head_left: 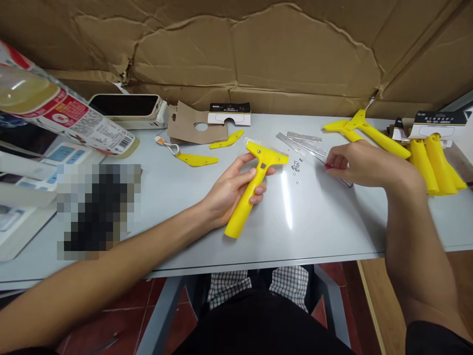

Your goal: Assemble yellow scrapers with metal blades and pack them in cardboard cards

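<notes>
A labelled bottle [83, 118] stands near what may be a phone [127, 105], brown cardboard [295, 54] behind them

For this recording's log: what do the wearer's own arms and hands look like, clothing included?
Both the left hand and right hand are ungloved, with no watch or bracelet showing at the wrists. The forearms are bare. A plain black sleeve ends around the right elbow.

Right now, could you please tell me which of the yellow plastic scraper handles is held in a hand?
It is the T-headed yellow plastic scraper handle in the left hand; the other yellow handles rest farther right, with no hand gripping them.
</notes>
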`<state>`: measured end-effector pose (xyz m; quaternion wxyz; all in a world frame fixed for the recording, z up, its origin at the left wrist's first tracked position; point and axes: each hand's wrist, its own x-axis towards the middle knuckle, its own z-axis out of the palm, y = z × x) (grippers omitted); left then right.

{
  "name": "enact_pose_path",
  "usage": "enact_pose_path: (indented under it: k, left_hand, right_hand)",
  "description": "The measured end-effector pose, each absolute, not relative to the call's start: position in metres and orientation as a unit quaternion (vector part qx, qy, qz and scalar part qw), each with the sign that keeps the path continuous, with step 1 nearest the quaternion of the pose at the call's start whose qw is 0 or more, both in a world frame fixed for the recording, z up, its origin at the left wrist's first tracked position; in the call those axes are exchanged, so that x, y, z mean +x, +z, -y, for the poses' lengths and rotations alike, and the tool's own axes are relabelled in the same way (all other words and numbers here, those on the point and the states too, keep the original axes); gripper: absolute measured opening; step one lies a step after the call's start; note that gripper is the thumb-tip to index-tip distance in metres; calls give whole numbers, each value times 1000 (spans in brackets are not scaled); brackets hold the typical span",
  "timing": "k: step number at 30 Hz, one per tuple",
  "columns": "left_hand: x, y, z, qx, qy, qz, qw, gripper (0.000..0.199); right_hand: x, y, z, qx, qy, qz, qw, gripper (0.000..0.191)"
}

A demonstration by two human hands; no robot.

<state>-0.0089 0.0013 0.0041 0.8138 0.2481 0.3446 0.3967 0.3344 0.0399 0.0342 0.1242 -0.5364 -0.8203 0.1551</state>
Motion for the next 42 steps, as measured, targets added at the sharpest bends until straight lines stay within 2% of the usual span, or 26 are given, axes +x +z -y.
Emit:
enact_pose_path:
  k: [3, 7, 12, 22, 34, 42]
  left_hand:
    - [-8, 4, 0, 261, 393, -337, 815, 37]
    - [-8, 2, 2, 285, 384, -321, 817, 35]
    - [-8, 0, 3, 315, 368, -301, 821, 37]
    - [-8, 3, 3, 315, 362, -310, 821, 38]
    - [-8, 2, 4, 336, 365, -314, 809, 33]
    - [-5, 6, 9, 379, 376, -339, 775, 30]
  right_hand:
    - [308, 52, -31, -510, 154, 840, 99, 5]
    - [270, 58, -16, -449, 148, 863, 179, 3]
    - [245, 41, -7, -415, 103, 876, 224, 7]
    - [251, 37, -14, -401, 41, 881, 250, 10]
    - [251, 33, -12, -413, 23, 879, 238, 9]
    - [248, 46, 2, -416, -148, 868, 226, 16]
